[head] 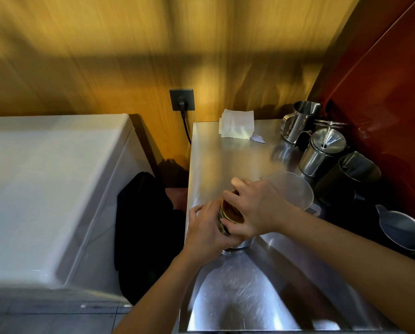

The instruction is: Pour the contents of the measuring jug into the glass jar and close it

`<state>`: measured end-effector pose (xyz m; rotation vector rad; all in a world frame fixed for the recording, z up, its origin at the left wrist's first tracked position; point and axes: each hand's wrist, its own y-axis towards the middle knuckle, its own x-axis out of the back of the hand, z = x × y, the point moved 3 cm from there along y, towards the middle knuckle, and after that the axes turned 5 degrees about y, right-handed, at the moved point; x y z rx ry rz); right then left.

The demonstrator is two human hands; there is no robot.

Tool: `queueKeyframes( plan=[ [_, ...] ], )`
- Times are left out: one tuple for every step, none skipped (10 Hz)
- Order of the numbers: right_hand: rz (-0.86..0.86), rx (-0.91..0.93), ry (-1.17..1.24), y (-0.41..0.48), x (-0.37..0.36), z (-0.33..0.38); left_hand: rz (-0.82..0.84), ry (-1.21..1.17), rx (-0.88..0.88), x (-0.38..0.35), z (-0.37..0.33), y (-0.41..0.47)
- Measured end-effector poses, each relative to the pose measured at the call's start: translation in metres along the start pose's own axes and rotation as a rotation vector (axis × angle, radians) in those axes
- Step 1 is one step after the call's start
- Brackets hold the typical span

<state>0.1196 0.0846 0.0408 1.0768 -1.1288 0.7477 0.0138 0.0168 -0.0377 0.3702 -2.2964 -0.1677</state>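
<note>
The glass jar [222, 225] stands on the steel counter [225, 160], mostly hidden by both hands. My left hand [206, 231] wraps around its side. My right hand [254, 208] sits on top, fingers closed around the gold lid [229, 210]. Whether the lid is fully seated cannot be seen. The clear plastic measuring jug [295, 189] stands just behind my right hand, upright and looking empty.
Steel pitchers [300, 119], a steel funnel pot [322, 153], a black jug [348, 179] and a grey jug [401, 227] line the right side by a red wall. White paper [236, 126] lies at the back. A white appliance [45, 189] stands left; a cable hangs from a socket [182, 99].
</note>
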Motion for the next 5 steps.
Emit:
queueKeyframes(
  plan=[
    [-0.001,-0.025,0.020,0.000,0.001,0.001,0.016,0.031,-0.007,0.000,0.001,0.001],
    [-0.006,-0.063,0.075,-0.002,0.001,0.001,0.131,-0.064,0.054,0.000,0.000,0.005],
    [0.028,-0.092,0.063,-0.005,0.000,0.001,0.203,-0.205,0.074,0.004,-0.004,0.007],
    [0.050,-0.113,0.021,-0.006,0.004,0.001,0.285,-0.182,0.047,0.012,-0.007,0.011],
    [-0.002,-0.152,0.091,-0.006,0.012,-0.001,0.363,-0.223,0.067,0.032,-0.010,0.014]
  ],
)
